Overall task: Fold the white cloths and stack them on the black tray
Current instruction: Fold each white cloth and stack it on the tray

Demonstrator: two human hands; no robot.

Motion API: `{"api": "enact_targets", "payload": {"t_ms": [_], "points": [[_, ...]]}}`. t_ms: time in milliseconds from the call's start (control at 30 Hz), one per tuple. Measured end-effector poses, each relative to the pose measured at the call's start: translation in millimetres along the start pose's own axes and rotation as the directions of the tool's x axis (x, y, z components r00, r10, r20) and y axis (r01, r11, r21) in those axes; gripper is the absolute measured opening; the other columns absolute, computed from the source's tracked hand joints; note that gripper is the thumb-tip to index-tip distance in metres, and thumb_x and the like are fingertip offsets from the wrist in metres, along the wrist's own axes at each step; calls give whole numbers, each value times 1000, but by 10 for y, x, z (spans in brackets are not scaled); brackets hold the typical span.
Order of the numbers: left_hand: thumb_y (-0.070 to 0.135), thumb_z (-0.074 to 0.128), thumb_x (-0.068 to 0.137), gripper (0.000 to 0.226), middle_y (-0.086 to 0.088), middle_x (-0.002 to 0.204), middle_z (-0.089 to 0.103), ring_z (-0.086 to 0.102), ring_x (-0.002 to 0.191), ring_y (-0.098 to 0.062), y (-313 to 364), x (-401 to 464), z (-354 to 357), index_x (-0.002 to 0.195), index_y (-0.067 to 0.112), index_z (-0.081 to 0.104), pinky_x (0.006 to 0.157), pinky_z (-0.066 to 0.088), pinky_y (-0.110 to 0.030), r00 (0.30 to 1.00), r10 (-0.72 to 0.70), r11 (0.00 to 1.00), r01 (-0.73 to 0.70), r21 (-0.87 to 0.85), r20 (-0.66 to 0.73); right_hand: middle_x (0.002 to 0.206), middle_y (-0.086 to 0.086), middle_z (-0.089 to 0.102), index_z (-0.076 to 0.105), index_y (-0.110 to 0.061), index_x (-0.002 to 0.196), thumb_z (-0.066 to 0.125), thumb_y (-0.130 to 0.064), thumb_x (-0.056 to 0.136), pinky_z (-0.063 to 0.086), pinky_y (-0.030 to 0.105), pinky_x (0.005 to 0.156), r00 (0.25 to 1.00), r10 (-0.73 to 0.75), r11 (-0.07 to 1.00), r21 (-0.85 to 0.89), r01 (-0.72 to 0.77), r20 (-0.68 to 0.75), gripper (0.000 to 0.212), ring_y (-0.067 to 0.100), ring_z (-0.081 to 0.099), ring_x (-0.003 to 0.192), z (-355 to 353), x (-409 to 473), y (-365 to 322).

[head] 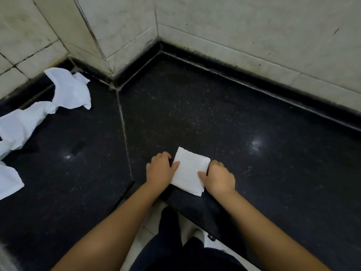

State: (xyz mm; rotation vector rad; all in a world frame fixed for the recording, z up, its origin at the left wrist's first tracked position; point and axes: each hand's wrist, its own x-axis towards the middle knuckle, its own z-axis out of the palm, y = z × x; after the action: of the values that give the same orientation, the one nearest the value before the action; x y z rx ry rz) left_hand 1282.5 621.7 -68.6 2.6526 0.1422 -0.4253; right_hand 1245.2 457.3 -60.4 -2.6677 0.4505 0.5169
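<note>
Folded cloth: a small white square of folded fabric [189, 170] lies flat on the black speckled stone bench [254, 114], right at the bench's near edge, between the two hands and touching both.
Left hand: the left hand [160, 169] rests at the cloth's left edge; its thumb lies on top of the fabric and its fingers are curled down beside the edge, so it seems to pinch that edge, though the underside of the grip is hidden.
Right hand: the right hand [219, 178] sits at the cloth's right edge, thumb on the fabric near the lower corner, fingers bent over the upper right corner, holding that side in the same way.
Loose cloths: a crumpled heap of unfolded white cloths [39, 114] lies well to the left of the left hand, along the far left of the bench, reaching back to the wall.
Wall: pale marble-look tiles [234, 36] rise beyond both hands, forming an angled corner.
Person: dark trousers [175, 251] show below the forearms.
</note>
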Motion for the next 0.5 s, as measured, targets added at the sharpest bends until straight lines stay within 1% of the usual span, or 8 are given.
{"api": "enact_targets", "payload": {"t_ms": [67, 133, 167, 233, 267, 333, 400, 500], "points": [[37, 53, 93, 25, -1, 106, 56, 52, 105, -21, 64, 20, 27, 108, 18, 56, 93, 37, -37, 1000, 0, 1000, 0, 14, 13, 118, 10, 57, 54, -9, 114, 50, -34, 92, 44, 39, 88, 1000, -4, 1000, -18, 4, -8, 34, 29, 56, 107, -15, 43, -36], [32, 53, 93, 13, 2, 95, 53, 53, 97, -19, 114, 14, 29, 93, 19, 53, 89, 39, -35, 1000, -6, 1000, 6, -27, 5, 108, 9, 59, 56, -9, 102, 48, -29, 93, 44, 37, 82, 1000, -9, 1000, 27, 10, -28, 23, 28, 57, 98, -29, 66, -42], [30, 53, 93, 12, 3, 90, 51, 54, 92, -18, 125, 4, 20, 88, 19, 51, 84, 41, -33, 1000, -6, 997, 6, -81, -4, 101, 9, 59, 55, -10, 95, 49, -27, 93, 44, 36, 77, 999, -8, 996, 91, 12, -41, 18, 26, 57, 90, -38, 68, -31], [27, 53, 94, 13, 5, 80, 51, 53, 78, -13, 128, -28, -17, 85, 17, 50, 68, 42, -25, 1000, -4, 967, 1, -256, -11, 82, 4, 56, 48, -13, 81, 52, -25, 92, 41, 30, 64, 998, 5, 946, 324, 14, -57, 17, 19, 52, 74, -84, 57, 7], [26, 54, 94, 14, 5, 77, 51, 51, 73, -11, 133, -54, -50, 85, 16, 51, 63, 40, -23, 1000, -1, 935, 0, -353, -3, 75, 0, 51, 45, -15, 76, 55, -24, 92, 39, 27, 58, 999, 15, 891, 455, 10, -50, 21, 15, 48, 68, -121, 38, 23], [25, 54, 94, 15, 1, 78, 55, 50, 71, -10, 151, -119, -124, 85, 13, 54, 63, 40, -23, 1000, 10, 840, 2, -543, 20, 68, -2, 44, 41, -16, 71, 57, -22, 90, 35, 24, 55, 999, 24, 736, 677, 2, -29, 26, 11, 41, 62, -178, 1, 63], [25, 53, 94, 15, -1, 80, 57, 51, 72, -10, 219, -226, -206, 83, 15, 56, 66, 42, -25, 999, 22, 735, 14, -678, 43, 72, 3, 44, 43, -15, 74, 57, -21, 89, 38, 28, 62, 1000, 21, 566, 824, -2, -12, 22, 15, 42, 67, -227, -67, 98], [23, 50, 96, 20, 4, 73, 53, 47, 66, -6, 354, -425, -304, 77, 18, 53, 62, 38, -22, 998, 53, 672, -10, -741, 34, 84, 9, 51, 50, -13, 78, 58, -21, 89, 42, 39, 72, 999, -12, 335, 942, -35, 42, 15, 22, 49, 80, -262, -173, 167]]}}
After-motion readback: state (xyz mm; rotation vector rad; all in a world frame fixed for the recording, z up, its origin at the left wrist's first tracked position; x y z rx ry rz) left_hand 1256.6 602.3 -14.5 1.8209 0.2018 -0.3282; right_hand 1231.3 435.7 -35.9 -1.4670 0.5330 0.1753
